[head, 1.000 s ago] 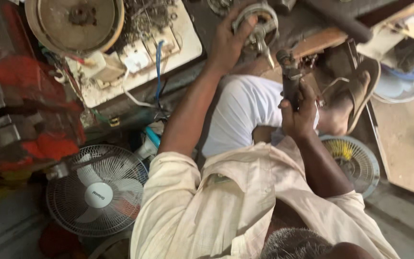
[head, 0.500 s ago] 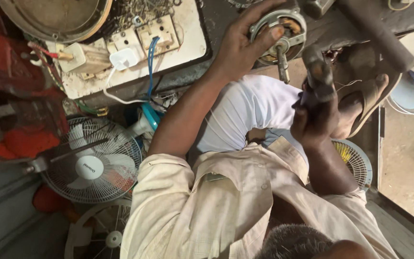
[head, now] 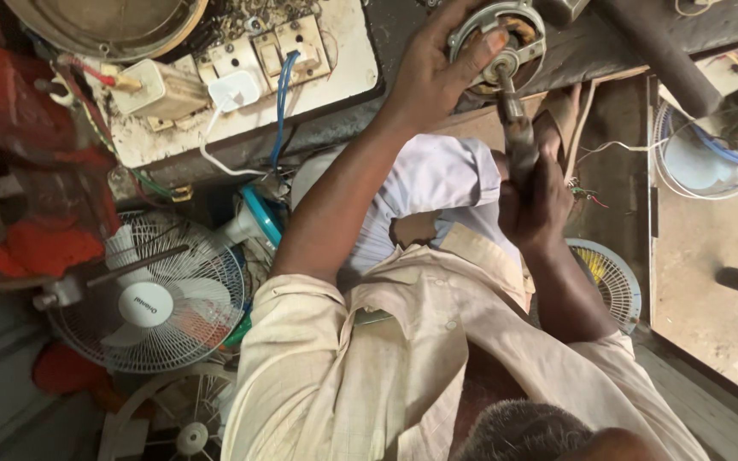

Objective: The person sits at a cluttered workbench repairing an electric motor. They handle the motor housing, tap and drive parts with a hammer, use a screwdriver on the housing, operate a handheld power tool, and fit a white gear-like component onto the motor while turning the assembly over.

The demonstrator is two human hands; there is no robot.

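Note:
My left hand is stretched forward and grips a round fan motor with copper windings, which lies on the dark bench edge. The thumb lies across the motor's face. Lower down, above my lap, my right hand is closed around the handle of a dark metal tool. The tool points up, and its tip meets the motor's shaft. I cannot tell what kind of tool it is.
A dirty white board carries switches, sockets and a blue wire. Behind it is a round metal pan. A white table fan lies at the left beside red metal parts. A small blue-rimmed fan is on the right, with a dark pipe above it.
The view has slid, so the bench and fans sit further right in the frame. My left hand keeps its grip on the motor. My right hand has brought the tool's tip up to the shaft.

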